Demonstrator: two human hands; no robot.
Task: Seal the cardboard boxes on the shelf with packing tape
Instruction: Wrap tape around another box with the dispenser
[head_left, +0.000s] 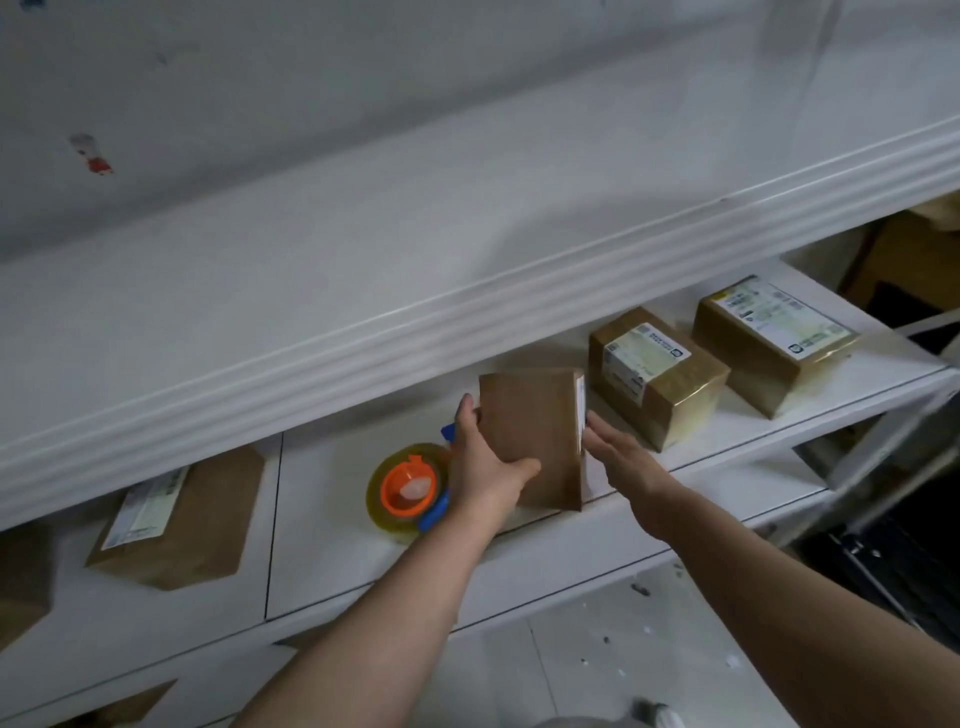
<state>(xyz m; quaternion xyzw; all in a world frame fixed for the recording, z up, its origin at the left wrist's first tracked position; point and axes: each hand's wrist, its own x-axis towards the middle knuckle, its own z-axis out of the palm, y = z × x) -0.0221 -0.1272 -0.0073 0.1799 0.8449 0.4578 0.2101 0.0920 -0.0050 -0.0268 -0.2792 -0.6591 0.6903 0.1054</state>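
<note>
A plain brown cardboard box (535, 426) stands on the white shelf (332, 551), its labelled side turned right. My left hand (483, 457) grips its left edge, thumb across the near face. My right hand (621, 457) lies flat against the box's right side with straight fingers. A tape dispenser (408, 488) with an orange hub, blue handle and a roll of clear tape lies on the shelf just left of my left hand. Two taped, labelled boxes sit further right, one (657, 374) close to the held box and one (774, 343) beyond it.
A brown labelled box (179, 519) lies on the shelf at the left, with another box (21, 587) cut off by the frame edge. The upper shelf's thick white front edge (467, 322) overhangs the work area. Below is a tiled floor (613, 649); dark items stand at right.
</note>
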